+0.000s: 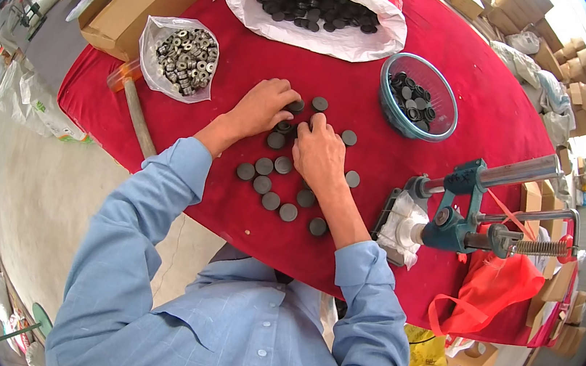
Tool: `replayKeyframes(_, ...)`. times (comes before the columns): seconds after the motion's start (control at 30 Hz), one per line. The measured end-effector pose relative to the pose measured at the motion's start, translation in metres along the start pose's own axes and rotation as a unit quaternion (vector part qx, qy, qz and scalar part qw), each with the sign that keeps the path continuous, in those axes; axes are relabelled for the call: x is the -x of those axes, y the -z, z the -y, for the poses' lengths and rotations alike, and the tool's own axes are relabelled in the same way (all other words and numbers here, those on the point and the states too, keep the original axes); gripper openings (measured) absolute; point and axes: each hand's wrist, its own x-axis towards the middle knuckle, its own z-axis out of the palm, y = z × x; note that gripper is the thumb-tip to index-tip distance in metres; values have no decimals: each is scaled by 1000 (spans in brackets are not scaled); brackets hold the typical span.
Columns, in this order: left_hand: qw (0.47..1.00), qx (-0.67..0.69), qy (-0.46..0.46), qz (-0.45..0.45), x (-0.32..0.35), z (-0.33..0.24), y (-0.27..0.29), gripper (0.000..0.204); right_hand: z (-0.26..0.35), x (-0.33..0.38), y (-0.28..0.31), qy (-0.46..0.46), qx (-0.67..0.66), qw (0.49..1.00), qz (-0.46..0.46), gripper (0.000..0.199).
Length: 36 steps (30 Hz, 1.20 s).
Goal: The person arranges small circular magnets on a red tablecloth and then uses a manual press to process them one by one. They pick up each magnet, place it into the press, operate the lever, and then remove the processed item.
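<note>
Head view: left hand (pixel 264 108), right hand (pixel 319 155) over dark discs (pixel 264 166); grip perhaps hidden.

Bare red cloth (pixel 250 53) between metal-parts bag (pixel 179 58) and glass bowl (pixel 419 96).

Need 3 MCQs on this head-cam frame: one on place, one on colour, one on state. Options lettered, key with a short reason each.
1. Where is the glass bowl of dark discs?
A. Right of the hands, on the red cloth
B. On the floor
C. Inside the cardboard box

2. What colour is the body of the hand press?
A. Yellow
B. Teal
C. White

3. What are the hands doing?
A. Both gripping the hammer
B. Both raised clear of the table
C. Both down among the loose discs

Key:
1 A: the bowl sits on the cloth beyond the right hand, toward the right.
2 B: its cast frame is teal, with a grey metal lever.
3 C: the left hand and right hand have fingertips on discs; the hammer lies untouched.
</note>
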Motion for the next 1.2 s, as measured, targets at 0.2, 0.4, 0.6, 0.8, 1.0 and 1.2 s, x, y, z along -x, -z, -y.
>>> replayKeyframes(0.2,998,40,45,30,-2,14,-3,34,3,16,6,-38,-86,995,-34,25)
replayKeyframes(0.4,995,53,76,25,-8,11,-9,27,2,18,2,-44,-93,993,-50,29)
replayKeyframes(0.6,995,38,86,34,-13,14,-12,25,0,19,-1,-46,-111,991,-65,28)
replayKeyframes(0.8,995,12,89,42,-10,13,-10,26,3,15,9,-30,-103,993,-42,26)
replayKeyframes(1.0,998,10,58,3,-9,3,15,28,-5,11,1,-37,-108,993,13,27)
replayKeyframes(1.2,993,20,114,13,25,7,43,27,-7,2,8,-64,-197,978,-11,27)
